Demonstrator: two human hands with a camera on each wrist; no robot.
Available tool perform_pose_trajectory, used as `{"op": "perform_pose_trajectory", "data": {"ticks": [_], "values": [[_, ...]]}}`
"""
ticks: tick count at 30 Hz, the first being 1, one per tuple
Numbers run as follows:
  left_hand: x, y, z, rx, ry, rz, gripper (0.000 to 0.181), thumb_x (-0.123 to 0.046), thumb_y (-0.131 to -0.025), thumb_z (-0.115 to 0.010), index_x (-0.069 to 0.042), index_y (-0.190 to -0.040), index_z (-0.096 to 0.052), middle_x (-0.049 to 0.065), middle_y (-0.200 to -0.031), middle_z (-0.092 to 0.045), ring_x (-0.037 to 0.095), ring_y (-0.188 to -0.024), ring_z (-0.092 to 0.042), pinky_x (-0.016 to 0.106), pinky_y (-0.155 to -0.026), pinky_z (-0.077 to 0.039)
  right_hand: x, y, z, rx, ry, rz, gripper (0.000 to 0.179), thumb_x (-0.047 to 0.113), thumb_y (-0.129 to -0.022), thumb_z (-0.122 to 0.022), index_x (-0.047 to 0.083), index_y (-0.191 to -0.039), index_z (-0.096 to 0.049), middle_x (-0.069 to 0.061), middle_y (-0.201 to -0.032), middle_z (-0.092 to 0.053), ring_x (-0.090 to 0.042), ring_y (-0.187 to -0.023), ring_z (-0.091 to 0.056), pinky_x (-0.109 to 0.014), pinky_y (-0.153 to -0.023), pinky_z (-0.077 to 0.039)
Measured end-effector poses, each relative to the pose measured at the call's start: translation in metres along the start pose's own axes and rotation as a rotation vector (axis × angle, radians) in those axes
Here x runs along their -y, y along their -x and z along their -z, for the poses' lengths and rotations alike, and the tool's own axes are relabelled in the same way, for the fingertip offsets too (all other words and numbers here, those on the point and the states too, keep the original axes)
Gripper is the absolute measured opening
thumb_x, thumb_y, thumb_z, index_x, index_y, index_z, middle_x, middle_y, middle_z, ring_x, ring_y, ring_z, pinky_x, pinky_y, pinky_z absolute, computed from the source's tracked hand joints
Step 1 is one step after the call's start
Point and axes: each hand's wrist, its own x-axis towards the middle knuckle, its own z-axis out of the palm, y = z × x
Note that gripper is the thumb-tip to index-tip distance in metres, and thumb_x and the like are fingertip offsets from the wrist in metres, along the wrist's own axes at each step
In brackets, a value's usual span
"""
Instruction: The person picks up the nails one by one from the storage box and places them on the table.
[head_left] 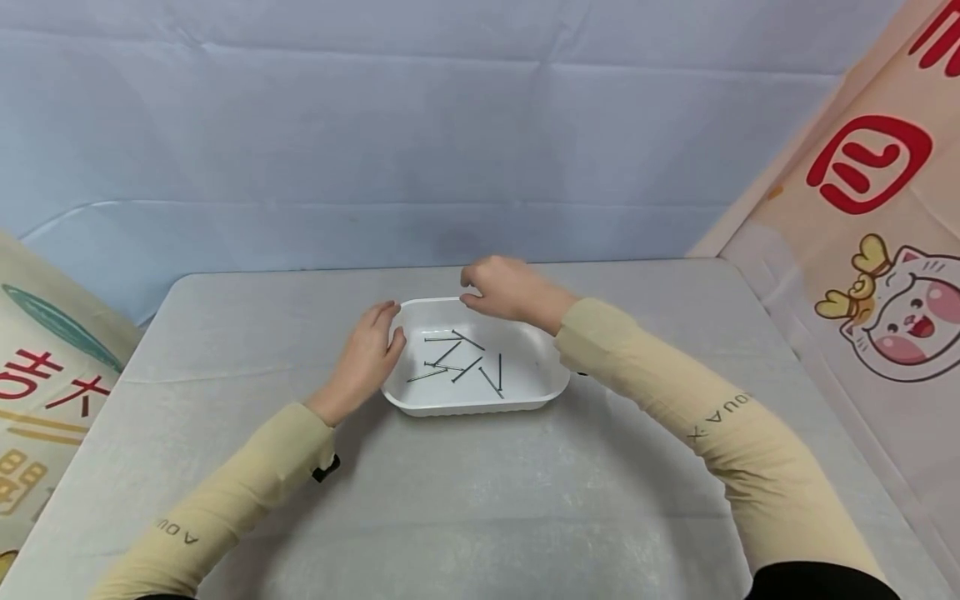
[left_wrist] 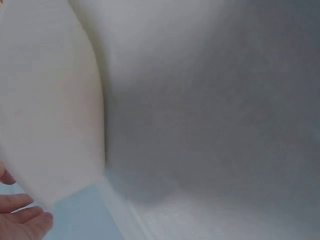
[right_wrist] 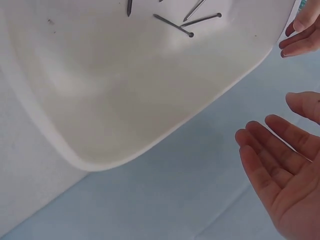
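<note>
Several nails (head_left: 467, 370), one tray (head_left: 536, 367)
Left hand (head_left: 366, 350) and right hand (head_left: 501, 286) both relaxed, empty; nails sit just right of the left one, rim (head_left: 480, 408) probably stopping roll-offs.

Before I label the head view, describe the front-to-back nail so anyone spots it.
On the grey table sits a white tray. Toward the right of its scattered nails, one nail runs front to back; its neighbours slant or lie crosswise.
</note>
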Motion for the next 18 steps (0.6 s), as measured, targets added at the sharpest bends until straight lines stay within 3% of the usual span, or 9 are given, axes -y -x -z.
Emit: {"op": "perform_pose_trajectory", "data": {"ticks": [11, 18], "values": [[0.004, 0.006, -0.007, -0.056, -0.030, -0.038, 0.035, -0.004, -0.088, -0.047, 0.012, -0.119, -0.051, 0.026, -0.123, -0.049, 0.038, -0.115, -0.046, 0.045, -0.097, -0.038, 0.002, -0.007, -0.010, 0.080, -0.047, 0.040, 0.029, 0.019, -0.089, -0.054, 0.004, -0.111, -0.063, -0.008, -0.112, -0.063, -0.020, -0.101, -0.059, -0.032, -0.085, -0.048], [0.005, 0.010, -0.007, -0.035, -0.042, -0.016, 0.037, -0.004, -0.089, -0.046, 0.013, -0.121, -0.050, 0.025, -0.125, -0.049, 0.036, -0.116, -0.046, 0.044, -0.097, -0.039, 0.003, -0.010, -0.017, 0.100, -0.051, 0.064, 0.028, 0.017, -0.088, -0.055, 0.002, -0.111, -0.063, -0.009, -0.110, -0.063, -0.020, -0.100, -0.059, -0.032, -0.086, -0.047]]}}
